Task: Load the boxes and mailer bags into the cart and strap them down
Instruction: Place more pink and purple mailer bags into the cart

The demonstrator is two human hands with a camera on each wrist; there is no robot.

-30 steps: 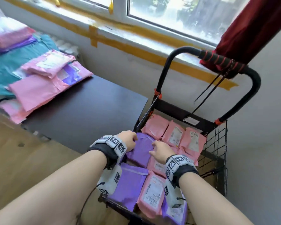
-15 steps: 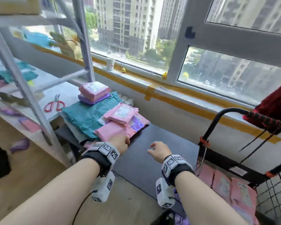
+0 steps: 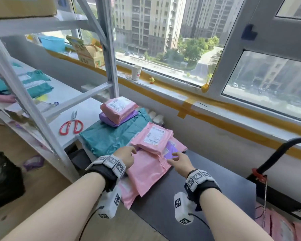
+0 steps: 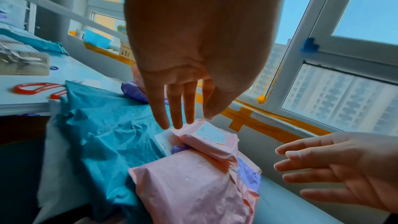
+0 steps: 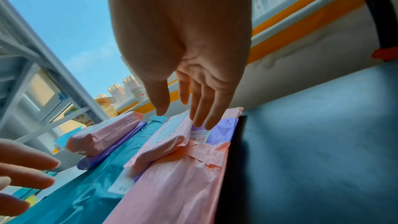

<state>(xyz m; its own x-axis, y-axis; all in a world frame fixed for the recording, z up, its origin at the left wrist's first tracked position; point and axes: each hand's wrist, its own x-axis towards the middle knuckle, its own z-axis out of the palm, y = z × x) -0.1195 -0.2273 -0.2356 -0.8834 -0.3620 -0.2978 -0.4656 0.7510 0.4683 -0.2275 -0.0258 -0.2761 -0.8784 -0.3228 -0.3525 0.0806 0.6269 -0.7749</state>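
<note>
Both hands going in for the next batch of mailers off the table, nothing picked up yet.

The small pink mailer (image 3: 152, 137) sits on top of a big pink mailer (image 3: 146, 173), with a purple mailer (image 3: 170, 150) poking out beside it, all on the black table (image 3: 198, 197) next to the teal bag (image 3: 108, 138). The left hand (image 3: 126, 156) has its fingers (image 4: 172, 108) straight and relaxed, tips right at the small mailer's left edge; the right hand (image 3: 180, 161) is spread open over the purple one, holding nothing. Looks like the fetch step of loading. Next they'd probably need to pinch the stack from both sides and carry it right to the cart (image 3: 274, 160), which already holds pink mailers. Strapping still to come.
</note>
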